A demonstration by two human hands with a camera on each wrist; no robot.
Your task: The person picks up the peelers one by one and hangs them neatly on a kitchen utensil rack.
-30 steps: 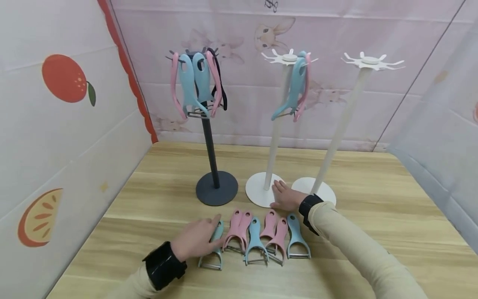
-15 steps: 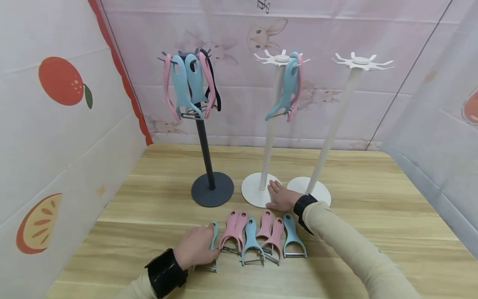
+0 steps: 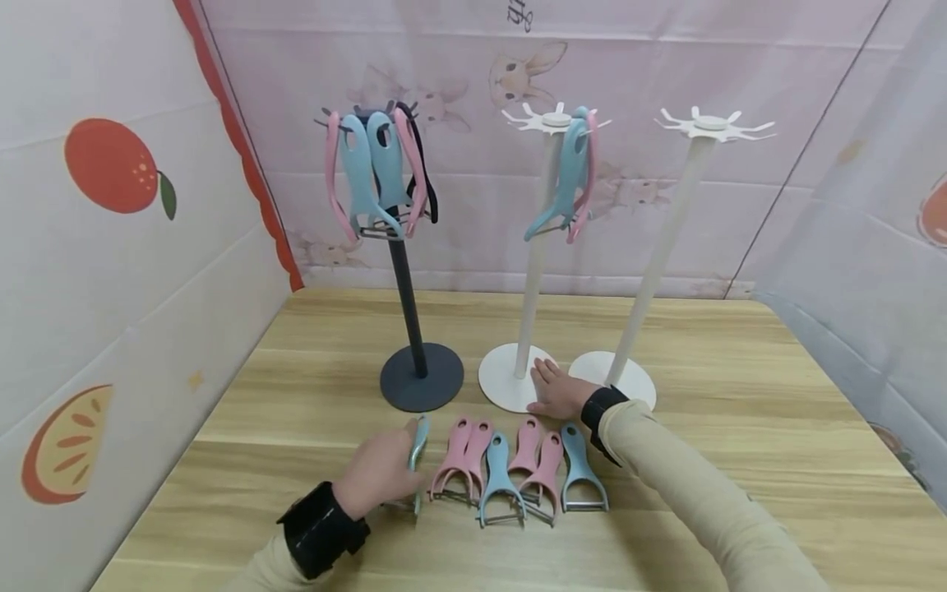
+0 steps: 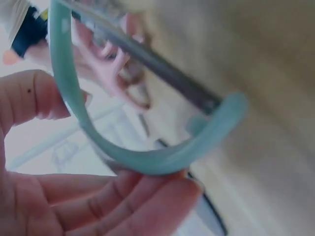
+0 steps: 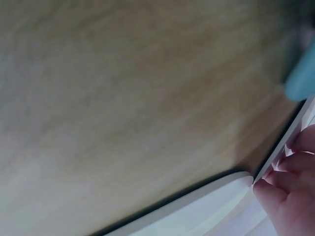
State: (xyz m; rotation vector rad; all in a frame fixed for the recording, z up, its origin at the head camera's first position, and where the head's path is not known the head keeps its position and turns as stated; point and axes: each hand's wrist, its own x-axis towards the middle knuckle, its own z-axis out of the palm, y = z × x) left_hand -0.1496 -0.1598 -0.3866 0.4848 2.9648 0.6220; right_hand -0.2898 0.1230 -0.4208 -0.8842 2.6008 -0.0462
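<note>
My left hand [image 3: 379, 465] grips a light blue Y-shaped peeler [image 3: 418, 444] at the left end of the row, tilted on its edge. Seen from the left wrist, the thumb and fingers pinch the curved blue frame [image 4: 142, 161] below its metal blade [image 4: 162, 73]. My right hand [image 3: 560, 393] rests with extended fingers on the round white base [image 3: 503, 382] of the middle stand. Between the hands lie several pink and blue peelers, among them a pink peeler [image 3: 453, 450], a blue peeler [image 3: 499, 460] and another blue peeler [image 3: 577, 452] at the right end.
A dark stand [image 3: 414, 312] at left bears pink, blue and black peelers on its hooks. One blue peeler [image 3: 572, 160] and one pink peeler [image 3: 589, 177] hang from the middle white stand [image 3: 528, 304]. The right white stand [image 3: 658, 263] leans, with bare hooks. Printed cloth walls enclose the wooden table [image 3: 740, 370].
My left hand has closed around the leftmost blue peeler and turned it up from lying flat onto its edge. The right hand stays on the white base. The head view has shifted slightly.
</note>
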